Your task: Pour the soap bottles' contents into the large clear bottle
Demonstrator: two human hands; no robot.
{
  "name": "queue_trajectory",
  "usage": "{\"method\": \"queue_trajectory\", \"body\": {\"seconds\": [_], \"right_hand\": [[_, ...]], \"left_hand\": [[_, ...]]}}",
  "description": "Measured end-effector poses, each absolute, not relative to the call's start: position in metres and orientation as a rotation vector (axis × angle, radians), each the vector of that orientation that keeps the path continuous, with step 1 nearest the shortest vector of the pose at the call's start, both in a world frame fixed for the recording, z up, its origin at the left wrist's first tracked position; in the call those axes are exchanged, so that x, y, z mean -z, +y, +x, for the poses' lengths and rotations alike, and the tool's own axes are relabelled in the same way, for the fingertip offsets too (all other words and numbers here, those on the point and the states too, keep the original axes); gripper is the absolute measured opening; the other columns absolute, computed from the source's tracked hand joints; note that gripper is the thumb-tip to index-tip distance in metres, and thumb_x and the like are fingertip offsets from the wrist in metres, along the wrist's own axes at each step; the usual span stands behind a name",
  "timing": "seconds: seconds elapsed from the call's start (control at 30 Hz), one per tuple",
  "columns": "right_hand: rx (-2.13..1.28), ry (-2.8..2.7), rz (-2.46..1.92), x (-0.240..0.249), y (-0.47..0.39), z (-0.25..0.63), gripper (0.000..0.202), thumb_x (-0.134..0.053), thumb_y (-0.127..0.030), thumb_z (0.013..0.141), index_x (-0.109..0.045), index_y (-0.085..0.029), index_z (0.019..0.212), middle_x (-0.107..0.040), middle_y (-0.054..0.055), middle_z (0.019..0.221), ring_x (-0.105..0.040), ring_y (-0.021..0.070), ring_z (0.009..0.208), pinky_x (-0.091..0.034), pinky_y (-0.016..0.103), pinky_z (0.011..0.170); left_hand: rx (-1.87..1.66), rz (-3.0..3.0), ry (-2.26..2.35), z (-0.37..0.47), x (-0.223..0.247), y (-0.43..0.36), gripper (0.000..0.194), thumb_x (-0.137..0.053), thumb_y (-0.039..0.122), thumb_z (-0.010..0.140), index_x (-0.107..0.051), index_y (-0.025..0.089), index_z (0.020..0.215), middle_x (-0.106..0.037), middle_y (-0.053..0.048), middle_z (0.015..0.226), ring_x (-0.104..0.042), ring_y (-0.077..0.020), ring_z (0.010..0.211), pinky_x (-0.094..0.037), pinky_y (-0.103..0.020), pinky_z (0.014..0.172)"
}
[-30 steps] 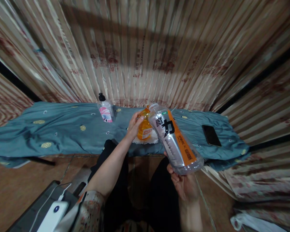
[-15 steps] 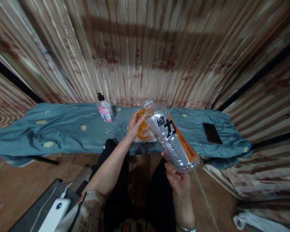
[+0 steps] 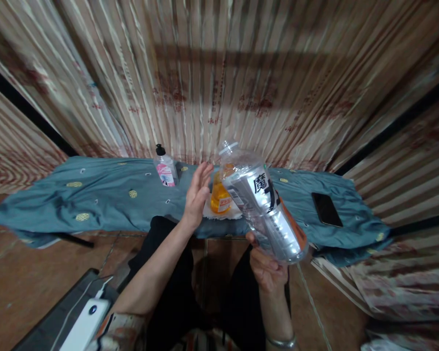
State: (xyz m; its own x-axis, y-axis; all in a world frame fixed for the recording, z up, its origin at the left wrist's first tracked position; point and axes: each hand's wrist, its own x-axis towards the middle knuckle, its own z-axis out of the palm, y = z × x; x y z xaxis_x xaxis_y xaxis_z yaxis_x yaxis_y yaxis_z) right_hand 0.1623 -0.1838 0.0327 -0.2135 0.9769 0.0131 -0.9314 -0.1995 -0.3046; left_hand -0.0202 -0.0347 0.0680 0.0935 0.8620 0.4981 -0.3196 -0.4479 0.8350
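Note:
In my right hand (image 3: 266,263) is a large clear plastic drink bottle (image 3: 261,200) with a silver and orange label. It tilts with its neck up and to the left, and my fingers grip it near the base. My left hand (image 3: 198,195) is raised with its fingers stretched out, holding nothing. Just right of that hand stands a bottle of orange liquid (image 3: 219,197), partly hidden behind the drink bottle. A white cloth (image 3: 229,214) lies under the orange bottle.
The bench carries a teal cover (image 3: 109,204). A clear bottle (image 3: 166,170) with a black cap and pink label stands on its left part. A black phone (image 3: 327,209) lies at the right. A white power bank (image 3: 86,321) sits lower left. Striped curtains (image 3: 205,73) hang behind.
My left hand has let go of the orange bottle and moved left, its fingers now spread. The drink bottle has turned a little in my right hand. The view has shifted slightly.

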Motion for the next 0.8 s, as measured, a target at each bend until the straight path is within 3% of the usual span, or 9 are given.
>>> {"method": "queue_trajectory", "body": {"seconds": [0.17, 0.27, 0.37, 0.53, 0.67, 0.8], "right_hand": [[-1.909, -0.275, -0.158, -0.034, -0.174, 0.149, 0.045, -0.082, -0.039, 0.084, -0.071, -0.021, 0.124, -0.082, 0.009, 0.096, -0.040, -0.0003, 0.036, -0.024, -0.001, 0.024], [-1.978, -0.254, -0.150, -0.025, -0.169, 0.138, 0.042, -0.082, -0.037, 0.083, -0.072, -0.017, 0.118, -0.081, 0.008, 0.092, -0.036, -0.0019, 0.034, -0.017, -0.002, 0.023], [-2.013, -0.218, -0.166, -0.012, -0.167, 0.125, 0.027, -0.078, -0.034, 0.084, -0.075, -0.016, 0.104, -0.081, 0.008, 0.091, -0.036, -0.0021, 0.035, -0.013, -0.002, 0.023], [-2.073, -0.169, -0.277, -0.003, -0.161, 0.105, 0.022, -0.070, -0.028, 0.089, -0.073, -0.017, 0.107, -0.082, 0.008, 0.100, -0.047, 0.0015, 0.043, -0.032, 0.000, 0.028], [-2.112, -0.174, -0.417, -0.004, -0.149, 0.092, 0.018, -0.062, -0.023, 0.095, -0.073, -0.014, 0.106, -0.083, 0.013, 0.101, -0.064, 0.0077, 0.059, -0.052, 0.008, 0.042], [-2.063, -0.200, -0.559, 0.002, -0.141, 0.083, 0.018, -0.061, -0.026, 0.098, -0.074, -0.014, 0.103, -0.084, 0.015, 0.098, -0.072, 0.0130, 0.064, -0.057, 0.015, 0.050]], "left_hand": [[-1.295, 1.197, 0.389, -0.003, -0.084, -0.089, 0.072, -0.086, 0.060, 0.064, -0.065, 0.024, 0.123, -0.071, -0.009, 0.126, -0.065, -0.0322, 0.125, -0.051, -0.044, 0.109], [-1.250, 1.082, 0.451, -0.001, -0.085, -0.099, 0.065, -0.093, 0.051, 0.057, -0.067, 0.023, 0.110, -0.076, -0.004, 0.106, -0.072, -0.0260, 0.102, -0.057, -0.039, 0.094], [-1.232, 1.049, 0.558, -0.007, -0.087, -0.098, 0.056, -0.094, 0.047, 0.056, -0.067, 0.019, 0.096, -0.076, -0.002, 0.090, -0.072, -0.0213, 0.085, -0.058, -0.035, 0.083], [-1.338, 0.998, 0.725, -0.022, -0.089, -0.094, 0.058, -0.096, 0.040, 0.052, -0.064, 0.019, 0.095, -0.074, 0.001, 0.083, -0.071, -0.0168, 0.076, -0.058, -0.030, 0.076], [-1.396, 1.053, 0.792, -0.036, -0.089, -0.090, 0.068, -0.099, 0.036, 0.046, -0.061, 0.020, 0.099, -0.075, -0.001, 0.093, -0.072, -0.0187, 0.084, -0.058, -0.032, 0.080], [-1.445, 1.087, 0.879, -0.053, -0.082, -0.083, 0.072, -0.100, 0.038, 0.043, -0.059, 0.019, 0.099, -0.075, -0.002, 0.096, -0.073, -0.0209, 0.089, -0.058, -0.035, 0.086]]}}
